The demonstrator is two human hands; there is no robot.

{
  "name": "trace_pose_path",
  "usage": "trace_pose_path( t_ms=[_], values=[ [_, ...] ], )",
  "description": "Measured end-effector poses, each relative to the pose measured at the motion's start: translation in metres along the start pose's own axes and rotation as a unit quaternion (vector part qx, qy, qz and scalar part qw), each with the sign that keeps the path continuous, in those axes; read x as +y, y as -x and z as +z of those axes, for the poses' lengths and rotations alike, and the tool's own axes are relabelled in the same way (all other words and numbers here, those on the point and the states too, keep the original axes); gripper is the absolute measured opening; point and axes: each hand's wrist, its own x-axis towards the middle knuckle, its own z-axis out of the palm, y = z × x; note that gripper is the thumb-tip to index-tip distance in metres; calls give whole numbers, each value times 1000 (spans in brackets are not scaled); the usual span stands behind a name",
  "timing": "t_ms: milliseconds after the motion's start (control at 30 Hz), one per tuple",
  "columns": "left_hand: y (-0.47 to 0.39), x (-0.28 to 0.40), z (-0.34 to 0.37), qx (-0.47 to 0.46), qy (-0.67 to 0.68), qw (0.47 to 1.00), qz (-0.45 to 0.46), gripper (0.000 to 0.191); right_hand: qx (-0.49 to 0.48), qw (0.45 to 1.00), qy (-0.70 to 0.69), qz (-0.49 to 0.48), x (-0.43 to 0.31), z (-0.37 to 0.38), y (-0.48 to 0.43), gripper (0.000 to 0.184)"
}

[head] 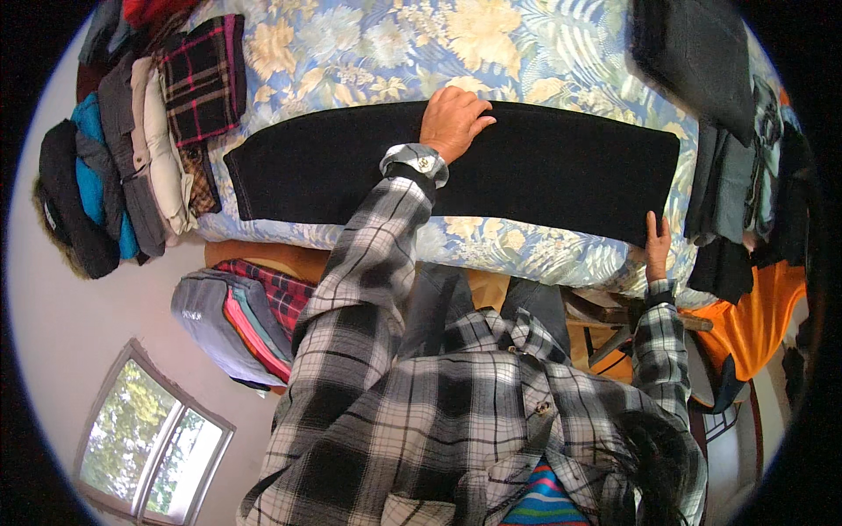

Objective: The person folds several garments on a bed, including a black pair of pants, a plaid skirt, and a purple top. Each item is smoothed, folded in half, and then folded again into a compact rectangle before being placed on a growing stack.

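Note:
A black cloth garment (552, 164), seemingly trousers folded lengthwise, lies in a long strip across a floral bedcover (368, 39). My left hand (454, 121) rests on the garment's far edge near its middle, thumb apart from the bent fingers; some fingertips are hidden. At the near right corner, my right hand (656, 246) touches the cloth edge with two fingers pointing away from me. Its thumb side is partly hidden by the cloth, so a grip there is unclear.
Folded clothes, including a plaid one (200, 79) and a cream one (164, 144), line the left. More folded garments (460, 286) are partly seen below; dark clothes (697, 66) lie right. A clothes stack (223, 322) stands near left. Orange cloth (756, 322) hangs lower right.

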Motion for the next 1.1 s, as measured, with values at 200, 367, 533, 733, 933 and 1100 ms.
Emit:
trace_pose_path(
  t_ms=[200,367,533,733,933,1100],
  values=[
    [-19,0,13,4,-44,998,-55,16,9,997,-26,-71,-8,11,7,40],
    [-23,0,29,-3,-47,993,-105,13,33,994,8,-103,-15,17,4,35],
    [-7,9,13,46,-76,996,-2,21,-9,998,-31,-61,-22,14,8,36],
    [42,37,15,-221,-72,970,76,56,37,996,45,-71,-43,16,1,41],
    [18,13,44,-120,-116,984,-59,62,23,986,78,-146,-64,27,-20,38],
    [49,17,30,-94,-163,977,-97,61,8,986,82,-148,-59,27,-30,37]
  ],
)
